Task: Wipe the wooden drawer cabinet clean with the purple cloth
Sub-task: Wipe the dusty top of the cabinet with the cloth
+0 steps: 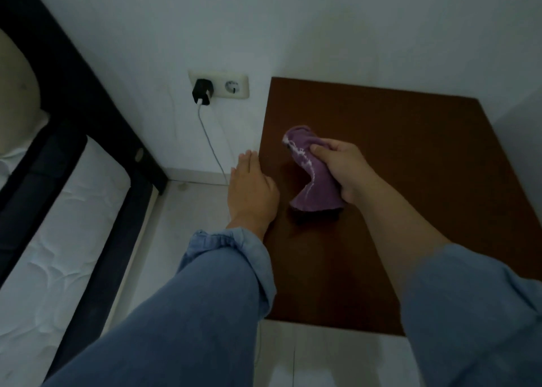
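Far left of the frame, a bed (58, 210) with a dark frame and a quilted white mattress runs along the wall; right of it, a wall socket (218, 86) carries a black charger (201, 92) whose cable (211, 143) drops toward the pale floor (187, 210).

At centre, the left hand (253, 187) lies flat, fingers together and holding nothing, on the left edge of the wooden drawer cabinet (410, 166), seemingly bracing it.

Just right of it, the right hand (341, 169) is closed around the purple cloth (311, 175), which sits bunched on the cabinet top in the middle of the frame, its lower end flaring out against the wood. The cloth looks soft, light and limp, with a pale stitched hem; it will crumple rather than slide, so gripping it in a wad, as here, with a broad pad pressed down, should suit wiping.

The top is a smooth, dark brown panel, bare otherwise, tucked into a white corner at the right. Drawers are out of sight from above. The room is dim.
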A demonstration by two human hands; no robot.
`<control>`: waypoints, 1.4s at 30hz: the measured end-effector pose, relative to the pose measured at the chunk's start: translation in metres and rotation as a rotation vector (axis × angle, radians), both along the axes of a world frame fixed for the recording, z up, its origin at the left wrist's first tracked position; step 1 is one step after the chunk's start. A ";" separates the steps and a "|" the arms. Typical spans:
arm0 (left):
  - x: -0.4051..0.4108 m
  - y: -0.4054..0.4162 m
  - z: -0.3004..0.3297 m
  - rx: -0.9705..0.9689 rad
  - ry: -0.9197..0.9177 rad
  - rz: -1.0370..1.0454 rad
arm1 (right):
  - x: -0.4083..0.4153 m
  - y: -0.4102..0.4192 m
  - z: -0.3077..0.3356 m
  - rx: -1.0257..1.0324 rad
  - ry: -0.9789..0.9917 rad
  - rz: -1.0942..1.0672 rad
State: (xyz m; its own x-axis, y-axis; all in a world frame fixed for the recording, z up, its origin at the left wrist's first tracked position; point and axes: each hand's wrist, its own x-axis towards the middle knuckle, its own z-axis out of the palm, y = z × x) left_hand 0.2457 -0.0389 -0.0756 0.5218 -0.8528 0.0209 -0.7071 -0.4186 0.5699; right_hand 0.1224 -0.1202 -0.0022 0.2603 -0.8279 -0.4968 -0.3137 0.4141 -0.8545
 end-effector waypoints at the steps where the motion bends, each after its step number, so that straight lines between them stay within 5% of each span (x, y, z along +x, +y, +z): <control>1: -0.001 -0.006 0.000 -0.001 0.011 0.001 | 0.004 -0.011 0.000 -0.027 0.014 -0.008; 15: -0.015 -0.012 -0.001 -0.073 0.088 0.073 | 0.080 -0.161 -0.021 -0.717 0.350 0.118; 21: -0.013 -0.012 -0.002 -0.058 0.132 0.064 | 0.105 -0.196 -0.052 -0.814 0.462 0.348; 27: -0.013 -0.013 -0.001 -0.062 0.171 0.056 | 0.116 -0.195 -0.065 -0.941 0.552 0.333; 33: -0.011 -0.012 -0.001 -0.067 0.172 0.055 | 0.110 -0.180 -0.062 -0.838 0.495 0.439; 42: -0.011 -0.013 -0.003 -0.050 0.200 0.058 | 0.062 -0.051 -0.064 -0.917 0.464 0.438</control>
